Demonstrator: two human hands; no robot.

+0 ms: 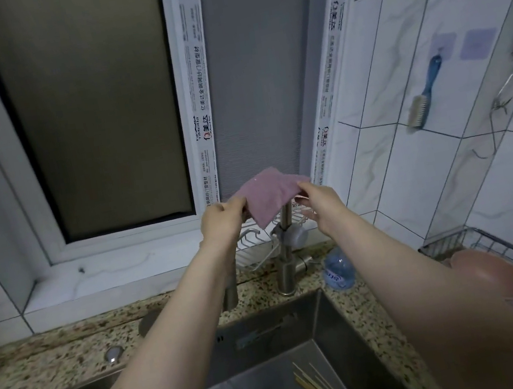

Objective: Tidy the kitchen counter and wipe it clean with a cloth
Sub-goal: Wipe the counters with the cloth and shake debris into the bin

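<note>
- Evidently, both hands, left hand and right hand, held the pink square cloth at centre frame, fingers pinching its edges above the steel faucet.
- Wiping seemed unstarted; the speckled granite desk at lower left awaited it.
- Wooden chopsticks and cups lay in the steel sink, untidied.

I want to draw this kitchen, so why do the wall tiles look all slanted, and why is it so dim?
Head view: the wide-angle lens bends the tile lines and window frame near the edges; lighting is dim and flat, without glare; the pink cloth, pinched by the left hand and right hand, looks slightly soft.
</note>
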